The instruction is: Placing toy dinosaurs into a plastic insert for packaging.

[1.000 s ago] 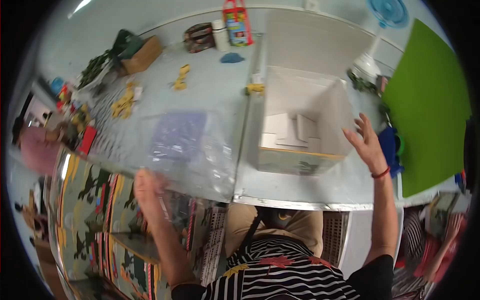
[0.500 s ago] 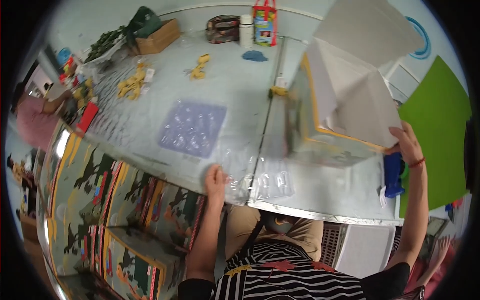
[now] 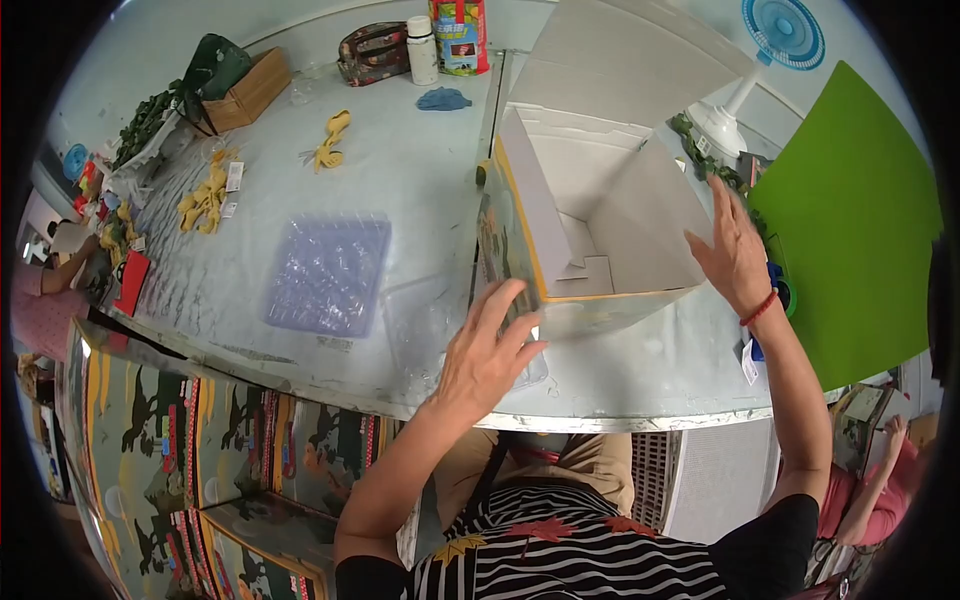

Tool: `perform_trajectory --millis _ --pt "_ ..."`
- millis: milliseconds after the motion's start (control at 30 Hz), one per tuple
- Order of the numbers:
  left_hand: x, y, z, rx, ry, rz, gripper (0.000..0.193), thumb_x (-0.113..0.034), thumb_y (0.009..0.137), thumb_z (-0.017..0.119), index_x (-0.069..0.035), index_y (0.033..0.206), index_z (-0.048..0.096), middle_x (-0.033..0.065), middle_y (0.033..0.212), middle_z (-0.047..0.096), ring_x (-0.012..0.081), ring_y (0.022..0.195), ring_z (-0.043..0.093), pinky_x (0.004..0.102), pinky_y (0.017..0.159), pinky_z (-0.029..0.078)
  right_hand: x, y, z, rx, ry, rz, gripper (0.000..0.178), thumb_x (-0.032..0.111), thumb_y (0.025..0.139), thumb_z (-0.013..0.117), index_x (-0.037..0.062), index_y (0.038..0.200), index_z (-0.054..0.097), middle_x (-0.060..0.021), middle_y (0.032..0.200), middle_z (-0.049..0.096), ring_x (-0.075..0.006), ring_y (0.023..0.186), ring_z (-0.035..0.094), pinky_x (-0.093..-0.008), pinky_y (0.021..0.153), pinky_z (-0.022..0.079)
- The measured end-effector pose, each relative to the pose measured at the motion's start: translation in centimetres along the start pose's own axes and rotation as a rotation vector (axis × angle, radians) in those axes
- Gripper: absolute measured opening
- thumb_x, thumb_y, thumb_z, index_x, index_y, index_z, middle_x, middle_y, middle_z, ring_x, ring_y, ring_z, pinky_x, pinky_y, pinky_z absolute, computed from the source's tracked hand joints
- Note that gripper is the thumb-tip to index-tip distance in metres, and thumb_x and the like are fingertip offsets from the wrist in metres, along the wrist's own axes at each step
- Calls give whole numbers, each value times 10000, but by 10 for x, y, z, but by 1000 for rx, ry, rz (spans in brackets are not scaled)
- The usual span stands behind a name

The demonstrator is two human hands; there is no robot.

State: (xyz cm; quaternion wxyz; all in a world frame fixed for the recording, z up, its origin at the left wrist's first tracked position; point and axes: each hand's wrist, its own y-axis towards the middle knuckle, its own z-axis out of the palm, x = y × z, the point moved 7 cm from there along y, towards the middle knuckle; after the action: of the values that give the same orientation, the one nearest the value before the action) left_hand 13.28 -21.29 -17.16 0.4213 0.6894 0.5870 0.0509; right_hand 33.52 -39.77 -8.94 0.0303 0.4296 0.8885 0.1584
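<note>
A printed cardboard box (image 3: 585, 315) with a white inside stands on the table, right of the middle. Its lid flap (image 3: 620, 65) is raised at the back, and inside it I see bare white walls and folded bottom flaps. My left hand (image 3: 478, 350) is at the box's near left corner, fingers spread, holding nothing; whether it touches the box I cannot tell. Beneath and beside it lies a clear plastic tray (image 3: 415, 310), partly hidden. My right hand (image 3: 738, 250) is open beside the box's right flap (image 3: 650, 215), fingers stretched out.
A bluish clear plastic tray (image 3: 330, 275) lies left of centre. Farther back are yellow bundles (image 3: 332, 140), a blue cloth (image 3: 443, 99), a white bottle (image 3: 422, 55) and a pouch (image 3: 373, 55). A green sheet (image 3: 850, 230) stands right. Printed boxes (image 3: 230, 430) are stacked at lower left.
The box has shifted left in the picture and its inside shows more. My left hand has moved from the table's edge to the box's corner; my right hand has let go of the flap.
</note>
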Motion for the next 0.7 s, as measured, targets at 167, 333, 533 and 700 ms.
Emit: perform_trajectory --millis 167,333,533,700 --pt "13 1 26 1 -151 -161 425 -134 705 755 -37 1029 498 175 1259 440 355 1079 513 401 803 486 81 29 43 187 -6 -303 574 248 851 553 11 1326 335 -179 1279 455 -344 1151 463 -410 962 390" --pt "26 8 36 -34 -210 -198 584 -138 713 752 -33 1168 402 214 1304 392 378 1121 476 407 867 460 93 49 155 640 -147 -388 642 458 921 396 46 1393 255 -203 1400 304 -383 1313 253 -485 1041 279" --pt "26 30 42 12 -162 -161 808 -161 732 733 -34 1359 241 253 1355 312 431 1178 418 444 914 449 68 24 282 966 36 -724 641 528 865 409 161 1385 338 -172 1413 298 -367 1322 196 -536 1058 189" --pt "32 35 49 27 -188 -170 858 -203 739 728 -12 1387 200 245 1395 289 405 1220 394 433 960 411 112 13 225 857 135 -855 627 512 815 508 162 1330 434 -166 1352 413 -315 1260 361 -399 1048 292"
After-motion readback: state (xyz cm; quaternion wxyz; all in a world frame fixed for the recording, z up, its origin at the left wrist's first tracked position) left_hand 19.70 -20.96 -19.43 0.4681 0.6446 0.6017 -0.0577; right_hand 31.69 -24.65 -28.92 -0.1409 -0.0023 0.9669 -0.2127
